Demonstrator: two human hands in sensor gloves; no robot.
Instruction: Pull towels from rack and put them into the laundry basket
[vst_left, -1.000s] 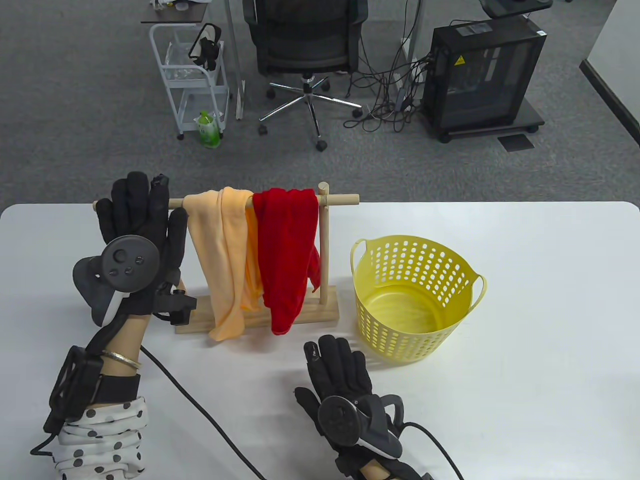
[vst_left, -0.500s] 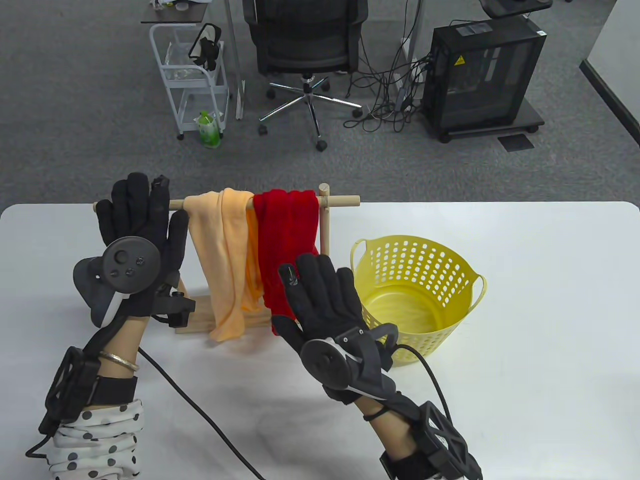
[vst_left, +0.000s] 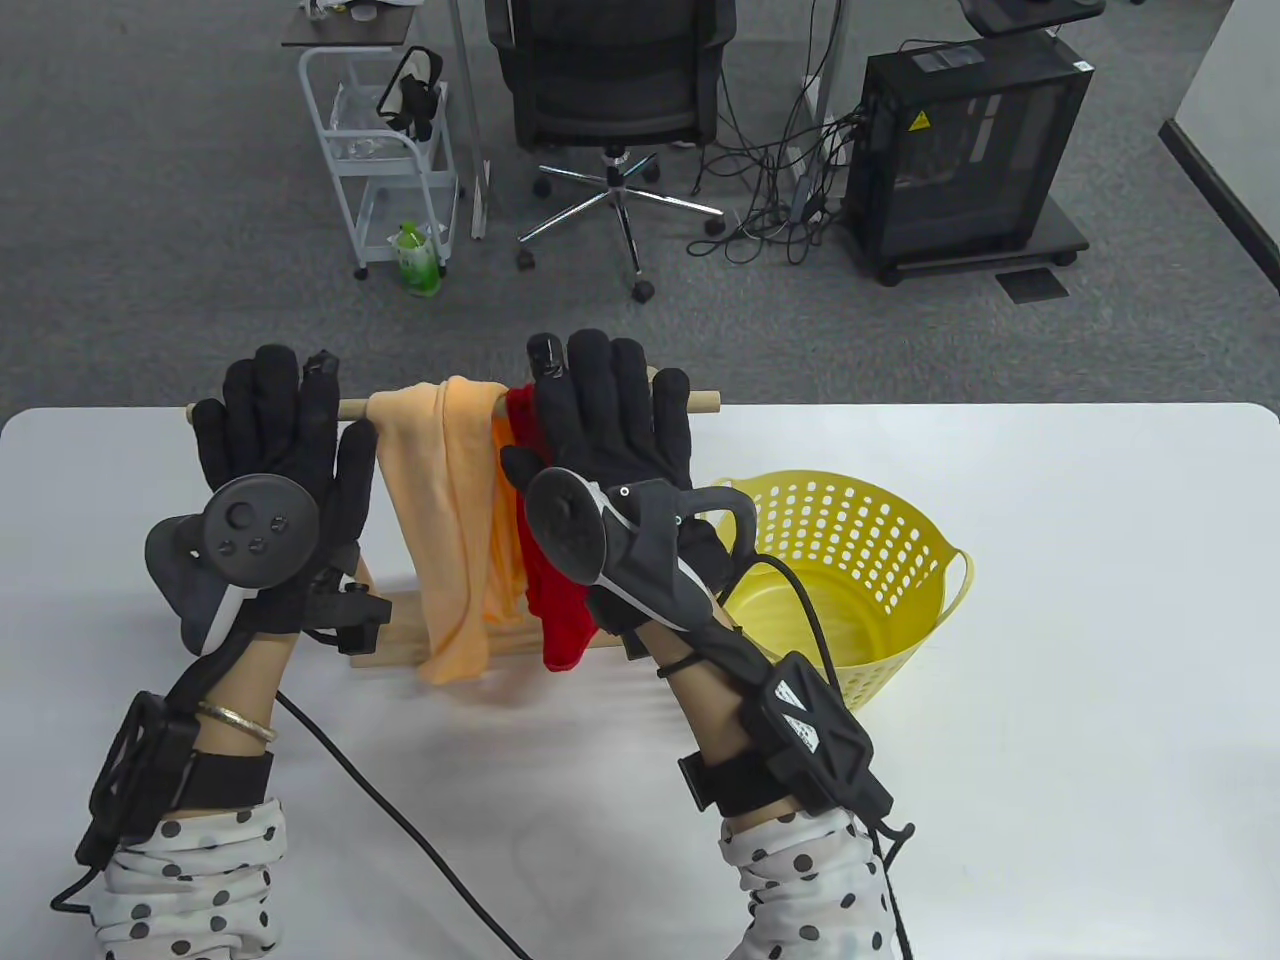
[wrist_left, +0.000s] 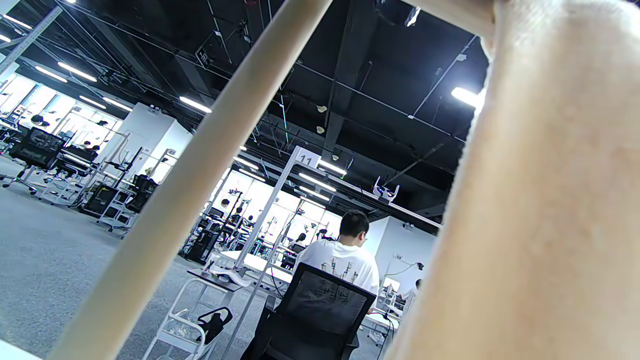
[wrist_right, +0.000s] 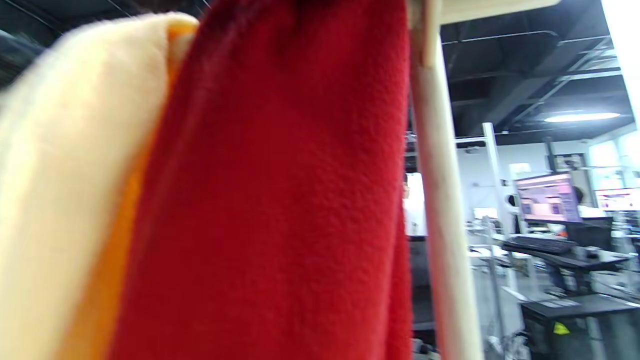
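Note:
A wooden rack (vst_left: 700, 401) stands on the white table with a peach towel (vst_left: 440, 520) and a red towel (vst_left: 560, 610) draped over its bar. My left hand (vst_left: 268, 420) is up at the bar's left end with straight fingers. My right hand (vst_left: 605, 400) lies with straight fingers over the top of the red towel, hiding the bar there. To the right of the rack sits the yellow laundry basket (vst_left: 860, 520), holding nothing. The right wrist view is filled by the red towel (wrist_right: 280, 200), with the peach towel (wrist_right: 65, 200) beside it. A rack post (wrist_left: 190, 185) crosses the left wrist view.
A black glove cable (vst_left: 400, 820) trails across the table's front. Beyond the far table edge, on the floor, are an office chair (vst_left: 610, 90), a white cart (vst_left: 385, 150), a green bottle (vst_left: 415, 260) and a black cabinet (vst_left: 965, 150).
My right hand has risen from the table's front, passed up along the red towel and now covers its top at the bar. The left hand has stayed put.

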